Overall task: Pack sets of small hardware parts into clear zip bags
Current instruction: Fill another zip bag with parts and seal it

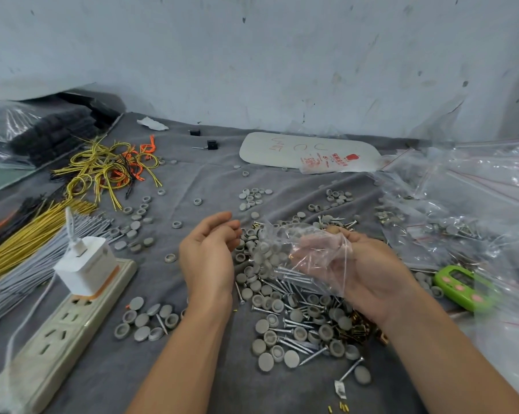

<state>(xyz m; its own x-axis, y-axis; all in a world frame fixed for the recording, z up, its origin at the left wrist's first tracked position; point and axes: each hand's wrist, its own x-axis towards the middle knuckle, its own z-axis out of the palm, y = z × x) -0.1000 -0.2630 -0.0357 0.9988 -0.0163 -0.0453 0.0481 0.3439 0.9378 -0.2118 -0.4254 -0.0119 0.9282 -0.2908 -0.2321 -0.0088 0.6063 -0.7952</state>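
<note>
One scuffed pale wall (252, 55) is seen at twelve o'clock; grey cloth (216, 180) is spread below; zip bags (476, 189) are heaped at three; a clear bag (285, 237) is gripped by the right hand (371, 276) at centre, over caps (265, 361) and screws (294, 324); the left hand (207, 258) is held loosely curled, empty, beside it.

One wide-angle view, worn on the person's head, looks forward and down from the near edge of the tabletop (210, 174). It sits close above the near middle, takes in the left and right sides, and reaches the far wall (252, 55) across the top.
</note>
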